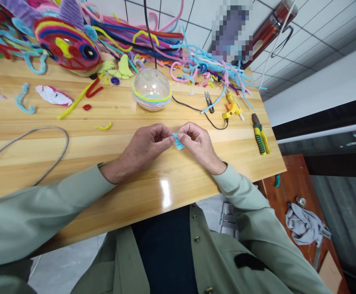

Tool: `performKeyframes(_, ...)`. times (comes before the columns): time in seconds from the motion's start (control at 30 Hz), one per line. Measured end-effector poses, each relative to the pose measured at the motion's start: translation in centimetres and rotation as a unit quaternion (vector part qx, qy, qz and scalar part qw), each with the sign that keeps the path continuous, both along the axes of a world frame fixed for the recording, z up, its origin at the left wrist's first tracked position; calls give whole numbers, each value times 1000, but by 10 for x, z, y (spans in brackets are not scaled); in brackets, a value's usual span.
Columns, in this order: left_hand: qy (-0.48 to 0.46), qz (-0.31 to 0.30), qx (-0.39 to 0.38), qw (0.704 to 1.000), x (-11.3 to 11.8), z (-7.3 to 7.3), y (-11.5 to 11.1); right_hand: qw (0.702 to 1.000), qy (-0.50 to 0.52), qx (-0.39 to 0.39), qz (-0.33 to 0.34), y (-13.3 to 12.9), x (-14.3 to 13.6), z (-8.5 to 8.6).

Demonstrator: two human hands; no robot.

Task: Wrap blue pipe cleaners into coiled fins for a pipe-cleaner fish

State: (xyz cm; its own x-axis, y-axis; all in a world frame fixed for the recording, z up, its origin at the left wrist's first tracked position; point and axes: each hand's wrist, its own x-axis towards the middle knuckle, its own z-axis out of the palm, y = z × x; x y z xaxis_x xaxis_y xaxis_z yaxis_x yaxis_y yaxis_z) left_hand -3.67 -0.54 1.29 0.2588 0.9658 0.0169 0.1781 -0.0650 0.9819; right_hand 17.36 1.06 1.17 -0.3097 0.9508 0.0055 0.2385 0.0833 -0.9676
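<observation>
A small light-blue ridged piece (179, 143), which looks like folded pipe cleaner, is pinched between both hands above the wooden table. My left hand (149, 145) closes thumb and forefinger on its left side. From the other side my right hand (198, 145) grips its upper edge in a pinch. The fingertips hide part of the piece. Just beyond the hands stands a clear plastic ball (152, 87) with yellow, blue and pink bands around it.
Pliers (260, 134), a yellow glue gun (233, 107) and thread snips (209, 102) lie to the right. A decorated fish-like figure (67, 47) and heaped pipe cleaners (162, 38) fill the back. A grey cable (66, 141) loops at left.
</observation>
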Motion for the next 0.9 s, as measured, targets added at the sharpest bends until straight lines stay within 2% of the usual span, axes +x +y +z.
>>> performKeyframes(0.23,41,-6,6,999,-3,6,0,1000,8,-13,9,1,0,2)
performKeyframes(0.6,-74,0,-71,995,3,9,-1,996,41,28,-73,-8,-6,-8)
performKeyframes(0.9,-34,10,-33,999,1,4,1,999,11,17,-27,-5,-5,-3)
